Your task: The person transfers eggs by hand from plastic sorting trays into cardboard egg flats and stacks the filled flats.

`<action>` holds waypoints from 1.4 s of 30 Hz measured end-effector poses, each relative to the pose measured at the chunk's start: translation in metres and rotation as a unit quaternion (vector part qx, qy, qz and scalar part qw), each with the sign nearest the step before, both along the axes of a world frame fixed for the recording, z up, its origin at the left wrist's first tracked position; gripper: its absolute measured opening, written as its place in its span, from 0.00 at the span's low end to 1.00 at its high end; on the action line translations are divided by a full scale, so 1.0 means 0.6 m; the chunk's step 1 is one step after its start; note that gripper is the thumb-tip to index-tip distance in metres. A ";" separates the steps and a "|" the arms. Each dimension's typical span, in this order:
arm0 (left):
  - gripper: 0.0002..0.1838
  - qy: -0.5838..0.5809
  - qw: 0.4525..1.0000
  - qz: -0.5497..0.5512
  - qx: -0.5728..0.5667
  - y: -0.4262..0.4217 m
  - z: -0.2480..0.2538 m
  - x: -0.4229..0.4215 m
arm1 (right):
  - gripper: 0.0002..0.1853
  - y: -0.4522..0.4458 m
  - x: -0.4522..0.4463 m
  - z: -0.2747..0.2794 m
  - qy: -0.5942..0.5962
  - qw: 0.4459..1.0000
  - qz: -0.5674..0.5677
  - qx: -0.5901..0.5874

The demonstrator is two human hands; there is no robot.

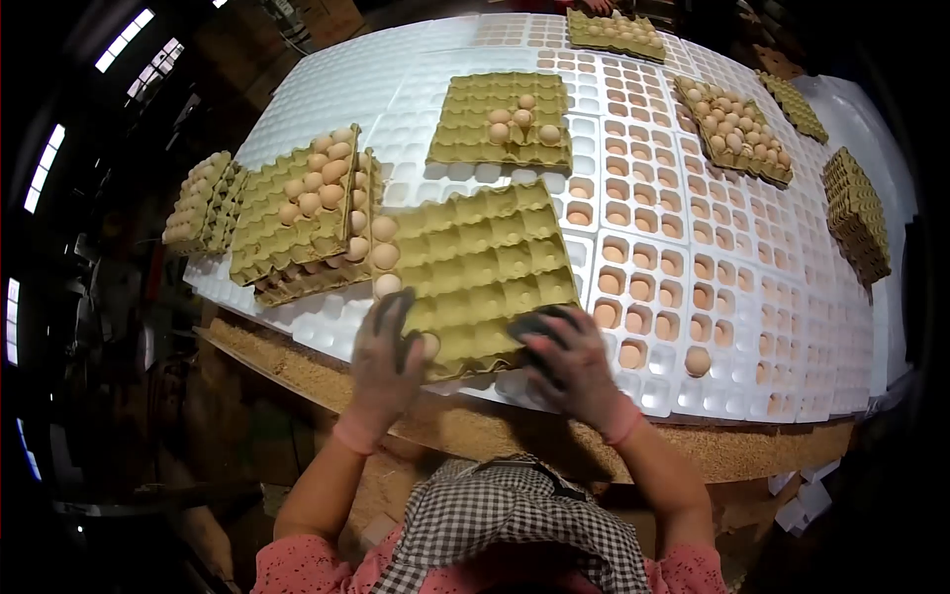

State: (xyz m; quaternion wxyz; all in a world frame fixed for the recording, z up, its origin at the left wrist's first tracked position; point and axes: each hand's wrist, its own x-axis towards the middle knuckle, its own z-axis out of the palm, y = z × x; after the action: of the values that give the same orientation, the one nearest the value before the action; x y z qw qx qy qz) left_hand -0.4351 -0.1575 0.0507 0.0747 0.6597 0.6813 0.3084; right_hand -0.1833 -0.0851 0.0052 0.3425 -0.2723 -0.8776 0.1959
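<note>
Bright glare on white foam [341, 89], dark surroundings, fisheye-curved edges, hands blurred

Left hand [389, 358] reaches forward, right hand [566, 364] angles inward, fingers parted.

olive-yellow moulded-pulp egg tray [485, 262] | pale tan oval eggs [698, 361] | white foam grid sheets [336, 94] | black-and-white checked cloth apron [505, 517] | pink, dark-speckled sleeve [297, 566]

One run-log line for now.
left hand: at egg tray, near-left | right hand: at tray's near-right | eggs: along tray's left side
</note>
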 end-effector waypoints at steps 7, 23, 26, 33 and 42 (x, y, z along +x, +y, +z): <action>0.33 0.178 0.973 -0.070 -0.130 -0.074 -0.064 -0.115 | 0.24 0.016 -0.209 -0.014 -0.067 0.986 0.128 -0.077; 0.08 -0.313 0.946 0.057 0.053 0.035 -0.054 -0.256 | 0.23 0.099 -0.338 0.000 -0.200 0.979 -0.002 -0.042; 0.16 -0.218 0.974 -0.021 0.061 0.090 -0.036 -0.246 | 0.20 0.098 -0.384 0.020 -0.391 0.916 0.044 -0.076; 0.28 0.305 0.941 -0.128 -0.072 0.166 -0.108 -0.246 | 0.31 0.057 -0.072 0.032 0.059 0.974 -0.192 -0.109; 0.32 -0.299 0.927 -0.187 -0.123 0.159 0.022 0.023 | 0.26 0.048 0.466 -0.090 -0.307 0.742 -0.542 -0.249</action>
State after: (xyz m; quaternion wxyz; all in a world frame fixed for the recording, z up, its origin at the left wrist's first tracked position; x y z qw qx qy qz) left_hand -0.4211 -0.0621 0.0640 0.4122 0.6380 0.5238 0.3856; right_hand 0.0964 -0.0565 -0.0487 0.0234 -0.8229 -0.5598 0.0945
